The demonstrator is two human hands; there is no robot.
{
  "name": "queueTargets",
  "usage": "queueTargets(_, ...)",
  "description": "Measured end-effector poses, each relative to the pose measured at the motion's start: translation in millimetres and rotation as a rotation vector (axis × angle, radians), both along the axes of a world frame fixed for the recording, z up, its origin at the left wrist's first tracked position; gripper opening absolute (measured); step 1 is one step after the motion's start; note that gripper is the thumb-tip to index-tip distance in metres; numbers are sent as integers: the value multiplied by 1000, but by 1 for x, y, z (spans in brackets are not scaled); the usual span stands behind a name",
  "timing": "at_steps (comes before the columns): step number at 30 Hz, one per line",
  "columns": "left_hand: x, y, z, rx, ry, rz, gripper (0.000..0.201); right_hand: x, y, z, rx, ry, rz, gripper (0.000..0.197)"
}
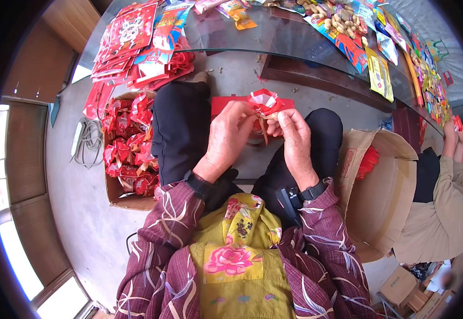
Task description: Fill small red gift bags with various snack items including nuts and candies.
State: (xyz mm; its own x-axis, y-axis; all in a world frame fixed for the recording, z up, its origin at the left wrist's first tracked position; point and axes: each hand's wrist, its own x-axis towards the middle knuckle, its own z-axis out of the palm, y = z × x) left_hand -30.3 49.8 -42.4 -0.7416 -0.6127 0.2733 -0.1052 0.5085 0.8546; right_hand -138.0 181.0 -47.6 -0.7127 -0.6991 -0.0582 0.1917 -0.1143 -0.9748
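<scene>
Between my knees, both hands meet at the gathered neck of a small red pouch (264,100), its frilled, pale-lined mouth facing up. A thin golden-brown ribbon (264,134) runs round that neck, with an end dangling below. My left hand (227,137) pinches the ribbon on the left side, thumb and forefinger closed. On the other side my right hand (296,142) has its thumb and forefinger closed on the ribbon too. Part of the pouch's body is hidden behind my fingers. Beyond it lies a flat red piece (222,104), partly covered by my left hand.
A cardboard box (130,203) of similar red pouches stands at my left; another box (383,212) at my right holds a red pouch (368,162). The glass table (231,37) ahead bears red bags (128,34), peanuts (343,24) and wrapped snacks. A co-worker (439,212) reaches in from the right.
</scene>
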Motion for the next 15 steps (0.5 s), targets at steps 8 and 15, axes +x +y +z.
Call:
queueTargets(8, -1, 0, 2, 150, 31, 21, 11, 1, 5, -7, -18, 79, -17, 11)
queueTargets(15, -1, -2, -3, 107, 20, 43, 10, 5, 2, 0, 62, 120, 30, 18)
